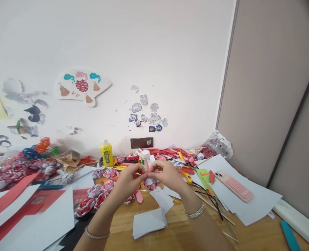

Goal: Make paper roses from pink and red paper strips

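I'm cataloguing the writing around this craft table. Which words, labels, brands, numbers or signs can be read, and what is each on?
"囍", in red on the fan-shaped cutout on the wall.
"冰糖雪梨", as far as I can tell, down the label of the yellow drink bottle; its smaller print is unreadable.
Too small or blurred to read: any print on the white-capped bottle and the cartoon stickers.

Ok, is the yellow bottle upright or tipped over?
Upright. The yellow bottle stands with its pale cap uppermost and its sides close to vertical.
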A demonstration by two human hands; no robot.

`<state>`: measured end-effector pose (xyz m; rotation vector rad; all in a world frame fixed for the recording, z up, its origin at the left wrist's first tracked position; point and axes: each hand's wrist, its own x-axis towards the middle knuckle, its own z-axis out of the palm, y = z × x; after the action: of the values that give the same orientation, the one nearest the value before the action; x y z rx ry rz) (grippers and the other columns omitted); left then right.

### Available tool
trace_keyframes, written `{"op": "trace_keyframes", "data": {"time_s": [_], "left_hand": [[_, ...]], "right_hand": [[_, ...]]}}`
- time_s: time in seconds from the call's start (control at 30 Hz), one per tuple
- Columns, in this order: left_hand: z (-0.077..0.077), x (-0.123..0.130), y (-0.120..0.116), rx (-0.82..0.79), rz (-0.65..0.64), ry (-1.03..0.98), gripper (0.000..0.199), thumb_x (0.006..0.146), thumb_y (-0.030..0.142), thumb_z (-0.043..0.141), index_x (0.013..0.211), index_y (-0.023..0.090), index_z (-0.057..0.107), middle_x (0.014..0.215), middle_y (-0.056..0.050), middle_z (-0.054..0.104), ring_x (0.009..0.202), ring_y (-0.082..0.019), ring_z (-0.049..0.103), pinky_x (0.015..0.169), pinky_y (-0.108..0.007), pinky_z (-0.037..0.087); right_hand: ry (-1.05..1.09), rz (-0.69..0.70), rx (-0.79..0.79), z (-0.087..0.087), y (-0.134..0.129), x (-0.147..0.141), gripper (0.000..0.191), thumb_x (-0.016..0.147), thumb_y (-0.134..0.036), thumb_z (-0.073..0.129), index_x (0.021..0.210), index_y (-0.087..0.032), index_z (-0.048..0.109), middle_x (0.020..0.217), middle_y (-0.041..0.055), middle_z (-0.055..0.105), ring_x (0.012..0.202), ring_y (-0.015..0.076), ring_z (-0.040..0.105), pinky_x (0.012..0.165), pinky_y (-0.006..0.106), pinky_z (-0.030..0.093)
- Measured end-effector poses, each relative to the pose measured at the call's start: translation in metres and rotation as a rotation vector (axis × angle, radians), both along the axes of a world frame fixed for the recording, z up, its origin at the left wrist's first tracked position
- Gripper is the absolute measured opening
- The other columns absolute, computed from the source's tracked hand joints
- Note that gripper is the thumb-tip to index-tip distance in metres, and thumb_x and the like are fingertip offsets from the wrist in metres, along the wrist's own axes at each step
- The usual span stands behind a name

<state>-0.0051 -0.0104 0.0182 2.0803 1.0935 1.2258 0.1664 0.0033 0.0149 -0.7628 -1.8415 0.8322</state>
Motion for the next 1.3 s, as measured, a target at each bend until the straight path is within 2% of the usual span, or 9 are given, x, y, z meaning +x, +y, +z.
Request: {"op": "trace_keyframes", "data": {"time_s": [0.13,0.37,0.57,0.77,0.93,1.13,1.3], "left_hand": [[-0.003,-0.001,0.002,0.005,0.018,0.029,0.017,0.076,0.035,0.060,0.070,0.019,0.059,0.067,0.000,0.059,0.063,-0.015,0.055,0.057,-0.024,0.043],[-0.007,-0.002,0.006,0.005,0.016,0.056,0.015,0.077,0.033,0.058,0.069,0.020,0.057,0.066,0.001,0.058,0.062,-0.015,0.053,0.055,-0.022,0.042],[-0.009,-0.002,0.008,-0.004,0.054,0.069,0.016,0.076,0.032,0.058,0.067,0.020,0.056,0.065,0.000,0.059,0.062,-0.015,0.055,0.055,-0.023,0.043],[-0.005,-0.007,0.006,-0.065,0.018,0.133,0.012,0.074,0.029,0.058,0.074,0.019,0.064,0.069,-0.001,0.066,0.066,-0.017,0.060,0.059,-0.025,0.044],[-0.001,-0.009,0.004,-0.070,0.024,0.176,0.012,0.073,0.028,0.057,0.071,0.019,0.065,0.070,-0.001,0.067,0.068,-0.017,0.059,0.060,-0.024,0.043],[-0.006,-0.005,0.007,-0.050,0.056,0.231,0.014,0.073,0.028,0.054,0.068,0.018,0.062,0.066,-0.001,0.064,0.065,-0.016,0.056,0.058,-0.024,0.040],[-0.010,-0.002,0.006,-0.049,0.086,0.270,0.012,0.071,0.025,0.051,0.065,0.018,0.060,0.064,0.000,0.062,0.063,-0.017,0.056,0.056,-0.024,0.039]], "right_hand": [[-0.006,-0.014,-0.011,0.000,0.000,0.000,0.009,0.071,-0.022,0.069,0.068,-0.018,0.062,0.066,-0.0020,0.060,0.064,0.0128,0.056,0.058,0.022,0.043],[0.013,0.016,-0.125,-0.003,0.000,0.001,0.009,0.071,-0.021,0.067,0.068,-0.019,0.059,0.063,-0.0033,0.059,0.059,0.0126,0.056,0.052,0.022,0.042],[-0.034,-0.035,-0.037,-0.001,-0.002,0.000,0.011,0.070,-0.015,0.064,0.063,-0.018,0.057,0.061,-0.0039,0.058,0.060,0.0121,0.055,0.055,0.022,0.040],[-0.029,-0.081,-0.052,-0.004,0.000,-0.005,0.012,0.069,-0.014,0.065,0.060,-0.018,0.057,0.060,-0.0041,0.057,0.059,0.0117,0.053,0.054,0.022,0.038],[-0.016,-0.050,-0.090,-0.011,0.007,-0.004,0.010,0.070,-0.019,0.067,0.065,-0.017,0.058,0.065,-0.0029,0.060,0.059,0.0116,0.055,0.053,0.021,0.041],[-0.095,0.052,-0.087,-0.018,0.016,0.002,0.005,0.071,-0.018,0.067,0.071,-0.018,0.062,0.068,-0.0021,0.063,0.065,0.0136,0.060,0.058,0.022,0.046],[-0.157,0.002,-0.041,-0.018,0.014,0.001,0.009,0.069,-0.009,0.064,0.068,-0.018,0.064,0.066,-0.0024,0.063,0.065,0.0137,0.059,0.059,0.022,0.044]]}}
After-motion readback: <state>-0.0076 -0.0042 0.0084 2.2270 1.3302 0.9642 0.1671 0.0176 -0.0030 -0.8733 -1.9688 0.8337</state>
